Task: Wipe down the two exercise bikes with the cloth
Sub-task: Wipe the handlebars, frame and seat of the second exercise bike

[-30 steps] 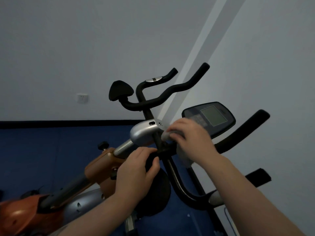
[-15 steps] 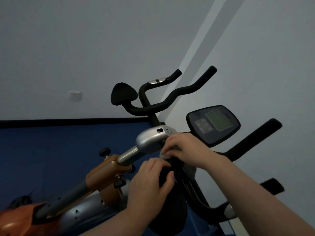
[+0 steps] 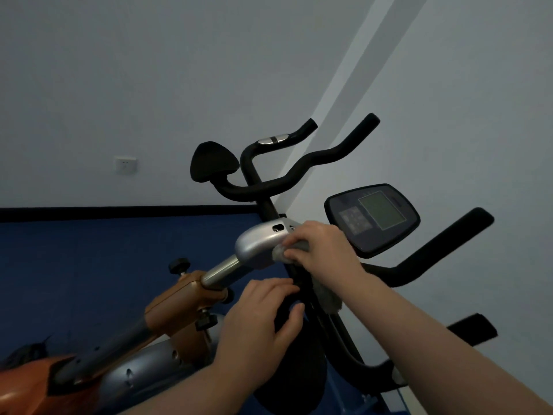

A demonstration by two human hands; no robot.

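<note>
Worn on the head, tilted, looking forward and down from close above the near exercise bike's handlebar (image 3: 431,253) and console (image 3: 372,218), with a second handlebar (image 3: 299,172) farther off against the white wall (image 3: 149,70).

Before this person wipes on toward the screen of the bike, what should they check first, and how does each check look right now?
1. Cloth in the right hand: ok, fingers curl round it.
2. Cloth touching the silver housing: ok, pressed at its edge.
3. Left hand steadying the bike: ok, it grips the black handlebar part.
4. Loose cloth tail clear of parts: cannot tell, it hangs by the frame.
5. Console screen unobstructed: ok.
6. Screen dirty: cannot tell, too dim.
</note>
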